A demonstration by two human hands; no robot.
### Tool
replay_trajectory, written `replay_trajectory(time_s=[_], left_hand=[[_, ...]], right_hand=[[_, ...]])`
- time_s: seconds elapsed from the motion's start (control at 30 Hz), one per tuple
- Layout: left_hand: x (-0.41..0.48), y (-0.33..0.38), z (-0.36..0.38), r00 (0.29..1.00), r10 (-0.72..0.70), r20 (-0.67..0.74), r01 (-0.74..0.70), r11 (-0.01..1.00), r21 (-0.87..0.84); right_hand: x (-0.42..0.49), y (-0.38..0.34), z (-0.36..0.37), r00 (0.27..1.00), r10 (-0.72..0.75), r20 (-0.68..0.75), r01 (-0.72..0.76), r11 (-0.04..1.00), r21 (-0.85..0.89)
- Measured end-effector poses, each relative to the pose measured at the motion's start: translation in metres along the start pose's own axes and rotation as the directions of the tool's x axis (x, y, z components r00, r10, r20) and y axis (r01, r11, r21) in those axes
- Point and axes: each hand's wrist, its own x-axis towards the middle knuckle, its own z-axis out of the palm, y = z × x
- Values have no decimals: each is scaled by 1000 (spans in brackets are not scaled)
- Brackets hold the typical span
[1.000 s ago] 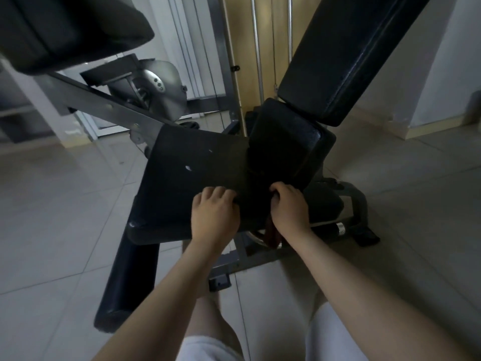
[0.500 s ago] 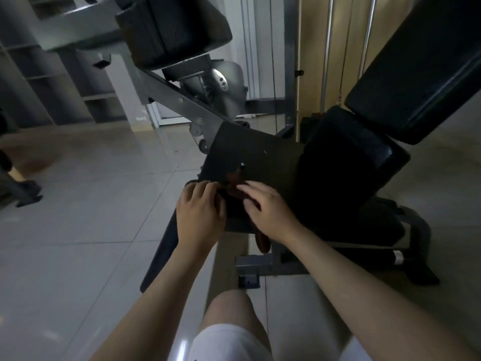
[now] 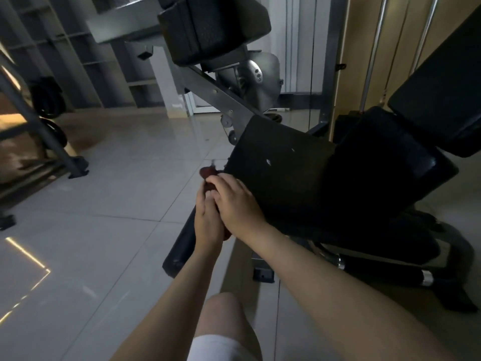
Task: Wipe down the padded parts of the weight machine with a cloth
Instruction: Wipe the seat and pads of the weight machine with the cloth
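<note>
Both hands are bunched together at the left corner of the black seat pad (image 3: 281, 175), right around the middle of the frame. The dark red cloth (image 3: 209, 172) is scrunched up between them: a wad pokes out above the fingertips, just off the pad's left edge, and another bit of it shows lower down under the right wrist. The right hand (image 3: 235, 201) lies over the top with its fingers curled down onto the cloth, gripping it. The left hand (image 3: 207, 224) sits under and to the left, pressed against the right one; its fingers point up toward the cloth, but they're mostly hidden, so I can't really tell if they're clenched on it or just resting there. The angled backrest pad (image 3: 440, 100) runs off the upper right of the frame, and another black pad (image 3: 210, 27) hangs on the grey metal arm (image 3: 216, 95) at top centre. A black foam roller (image 3: 182, 246) sticks down below the hands. Pale tiled floor (image 3: 104, 204) fills the left side, pretty dim overall.
</note>
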Motion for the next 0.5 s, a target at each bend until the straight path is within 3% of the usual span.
replay_trajectory(time_s=[0.1,0.23,0.33,0.5], left_hand=[[-5,-6,3,1000,-14,-3,14,1000,-5],[-7,-1,7,1000,18,-23,-16,998,65],[-8,3,9,997,60,-43,-55,992,115],[2,1,4,992,119,-50,-99,951,294]], right_hand=[[-13,21,-13,997,-45,54,49,996,-73],[-40,61,-35,977,171,-129,-187,974,-124],[-42,62,-38,949,284,-135,-296,952,-79],[-10,22,-21,993,48,107,-57,995,87]])
